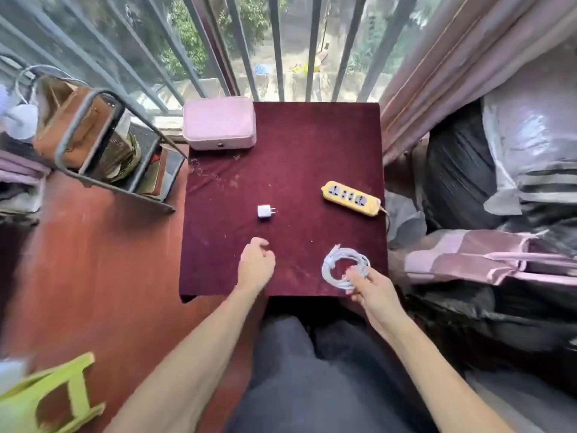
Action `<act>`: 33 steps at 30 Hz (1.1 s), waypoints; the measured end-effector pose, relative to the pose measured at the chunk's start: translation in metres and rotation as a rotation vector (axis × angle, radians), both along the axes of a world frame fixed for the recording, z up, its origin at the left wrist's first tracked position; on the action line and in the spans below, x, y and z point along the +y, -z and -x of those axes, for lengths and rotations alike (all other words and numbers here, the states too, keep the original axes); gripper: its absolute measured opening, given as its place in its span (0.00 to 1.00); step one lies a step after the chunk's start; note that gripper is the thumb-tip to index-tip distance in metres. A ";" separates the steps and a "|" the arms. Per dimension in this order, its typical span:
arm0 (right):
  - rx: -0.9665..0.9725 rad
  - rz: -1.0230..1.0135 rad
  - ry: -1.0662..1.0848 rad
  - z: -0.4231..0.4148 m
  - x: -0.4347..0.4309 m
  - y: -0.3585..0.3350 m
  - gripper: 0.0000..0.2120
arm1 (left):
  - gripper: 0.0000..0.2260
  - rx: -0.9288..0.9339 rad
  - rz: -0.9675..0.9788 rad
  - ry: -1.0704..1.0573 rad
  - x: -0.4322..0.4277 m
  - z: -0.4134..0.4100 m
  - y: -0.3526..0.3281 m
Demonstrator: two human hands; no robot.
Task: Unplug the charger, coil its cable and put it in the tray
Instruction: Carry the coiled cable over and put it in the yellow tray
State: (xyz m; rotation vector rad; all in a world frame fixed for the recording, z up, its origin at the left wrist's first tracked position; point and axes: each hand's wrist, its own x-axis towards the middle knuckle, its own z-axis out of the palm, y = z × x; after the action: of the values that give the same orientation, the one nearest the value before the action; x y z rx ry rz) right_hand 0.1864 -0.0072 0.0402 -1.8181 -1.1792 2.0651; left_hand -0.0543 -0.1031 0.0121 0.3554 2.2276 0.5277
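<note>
Charger (264, 210) lay unplugged mid-table, apart from the yellow power strip (351, 198). Right hand (371, 292) pinched the coiled white cable (345, 266); left hand (256, 263) hovered loosely curled, empty. Keeping the loops gripped together would stop them springing open.

White charger (264, 210) lay unplugged mid-desk, prongs pointing right. White cable (343, 266) sat coiled in loop near front right edge, detached from charger.

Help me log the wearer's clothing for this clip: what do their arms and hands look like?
Both arms are bare to the frame's edge, no sleeves. The left hand and right hand show no gloves, rings or watch.
</note>
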 end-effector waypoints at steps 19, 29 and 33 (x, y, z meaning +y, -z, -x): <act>-0.214 0.014 0.124 -0.021 -0.013 0.081 0.05 | 0.19 0.201 0.218 0.482 0.065 0.076 0.136; -0.078 0.012 0.064 -0.024 -0.009 -0.015 0.07 | 0.16 -0.318 -0.192 -0.274 -0.033 0.031 0.002; 0.001 -0.026 -0.082 -0.021 -0.006 -0.040 0.09 | 0.18 -0.306 -0.290 -0.455 -0.083 -0.004 -0.050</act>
State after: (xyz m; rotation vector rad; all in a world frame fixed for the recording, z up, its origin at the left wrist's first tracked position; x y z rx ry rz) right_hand 0.2079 -0.0131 0.0805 -1.7856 -1.2950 2.0824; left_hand -0.0504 -0.1859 0.0617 -0.0931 1.9315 1.0775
